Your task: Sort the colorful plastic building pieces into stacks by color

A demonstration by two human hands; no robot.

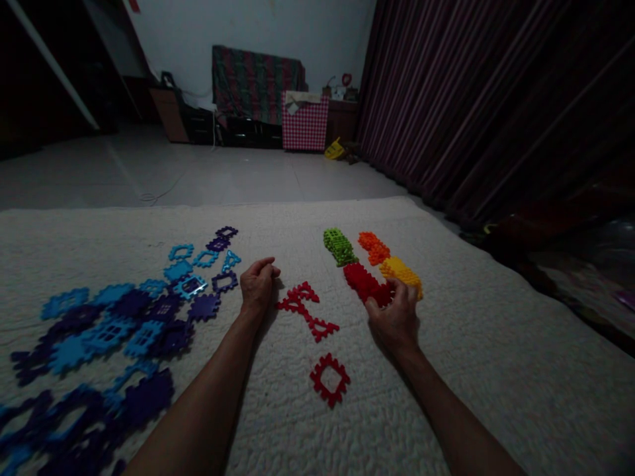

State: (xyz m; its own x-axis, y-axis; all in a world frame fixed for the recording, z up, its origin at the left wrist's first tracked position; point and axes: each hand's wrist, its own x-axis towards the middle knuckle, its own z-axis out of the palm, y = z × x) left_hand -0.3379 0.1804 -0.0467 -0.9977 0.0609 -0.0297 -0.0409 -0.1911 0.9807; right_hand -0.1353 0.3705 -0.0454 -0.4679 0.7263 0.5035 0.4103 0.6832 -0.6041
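Note:
My right hand [397, 314] has its thumb and fingers around the near end of a row of red toothed toy tiles [364, 283], stacked face to face on the mat. Curled closed, my left hand [258, 284] rests on the mat with no piece showing in it. Loose red triangle tiles [322, 328] lie just right of that hand, and a red square frame tile [330, 379] lies nearer to me. Beside the red row are a green stack [340, 246], an orange stack [374, 247] and a yellow stack [399, 272], the yellow one partly behind my right fingers.
Many blue tiles [106, 334] and purple tiles [149, 398] spread over the left of the pale quilted mat [278, 410]. Beyond its far edge is a tiled floor [262, 175] with a cloth-covered cabinet [305, 122]. A dark curtain [436, 99] hangs on the right.

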